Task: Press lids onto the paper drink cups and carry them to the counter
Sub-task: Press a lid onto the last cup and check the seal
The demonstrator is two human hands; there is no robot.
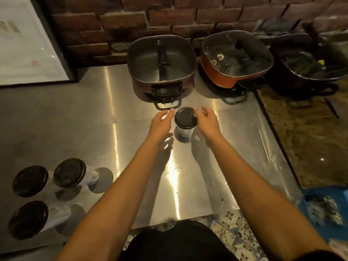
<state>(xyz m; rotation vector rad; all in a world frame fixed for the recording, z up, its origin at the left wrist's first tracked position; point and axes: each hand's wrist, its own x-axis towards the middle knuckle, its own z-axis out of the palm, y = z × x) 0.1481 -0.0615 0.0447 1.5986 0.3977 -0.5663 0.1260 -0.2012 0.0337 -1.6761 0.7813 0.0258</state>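
Steel bench [75,119] against a brick wall [131,21], with three square pots [162,61] along its far edge. The cup [184,131] stands upright at mid-bench, long axis vertical, pale-walled under a black lid [185,117]. Left hand [161,122] and right hand [208,119] flank it, fingers loosely spread, gripping nothing.

The lid [185,117] in the middle of the frame was black, and its cup [184,131] was white. The lids [30,180] at lower left were black too. The table [75,119] was silver. The wall [122,21] on top was red-brown brick. The upper-right pot [216,76] was orange.
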